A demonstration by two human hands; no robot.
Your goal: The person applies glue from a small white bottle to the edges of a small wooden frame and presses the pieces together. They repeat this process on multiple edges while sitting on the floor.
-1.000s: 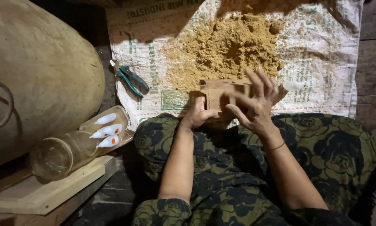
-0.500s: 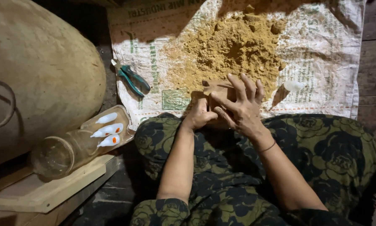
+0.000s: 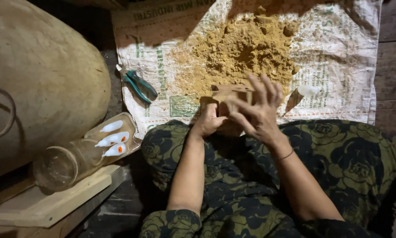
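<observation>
Beyond our hands, sawdust (image 3: 244, 53) heaps on a sack (image 3: 338, 57), pliers (image 3: 138, 83) left; our left hand (image 3: 211, 123) grips a wooden block (image 3: 231, 93), right hand (image 3: 257, 112) splayed against it.

- Wooden block (image 3: 231, 93): looking matt, raw, pale brown.
- Woven plastic sack (image 3: 338, 57): showing slightly shiny, creased weave.
- Powder heap (image 3: 246, 50): appearing dry, crumbly, ochre.
- Pliers (image 3: 138, 83): showing rubbery teal grips, dull metal.
- Jar (image 3: 81, 156): looking clear plastic, dusty.
- Plank (image 3: 52, 205): showing smooth pale wood.
</observation>
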